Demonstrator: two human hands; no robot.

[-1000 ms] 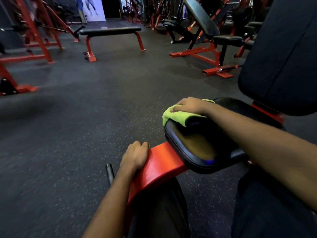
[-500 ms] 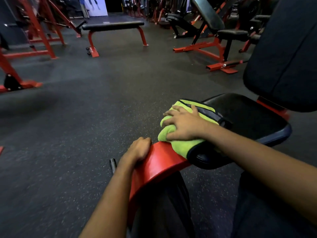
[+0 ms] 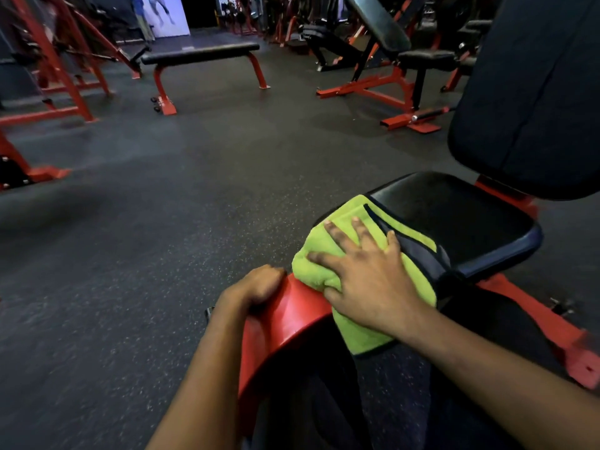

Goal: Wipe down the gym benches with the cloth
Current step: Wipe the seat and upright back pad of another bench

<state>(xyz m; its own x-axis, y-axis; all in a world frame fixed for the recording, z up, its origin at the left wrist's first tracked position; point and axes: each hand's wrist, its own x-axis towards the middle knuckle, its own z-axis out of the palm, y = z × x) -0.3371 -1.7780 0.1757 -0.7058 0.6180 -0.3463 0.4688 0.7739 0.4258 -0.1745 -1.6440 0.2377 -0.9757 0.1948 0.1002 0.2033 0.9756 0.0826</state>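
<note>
Low in the centre of the frame, I had the left hand [image 3: 256,287] curled over the edge of the red frame [image 3: 285,323]. Just right of it the right hand [image 3: 370,280] lay with fingers spread, pressing the green cloth [image 3: 313,267] onto the front end of the bench [image 3: 454,222]. Farther off, at upper centre-left, a flat bench [image 3: 201,55] stood on the dark floor [image 3: 162,206].

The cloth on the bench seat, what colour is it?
The cloth is bright lime green with a dark border, shown best in the head view.
</note>
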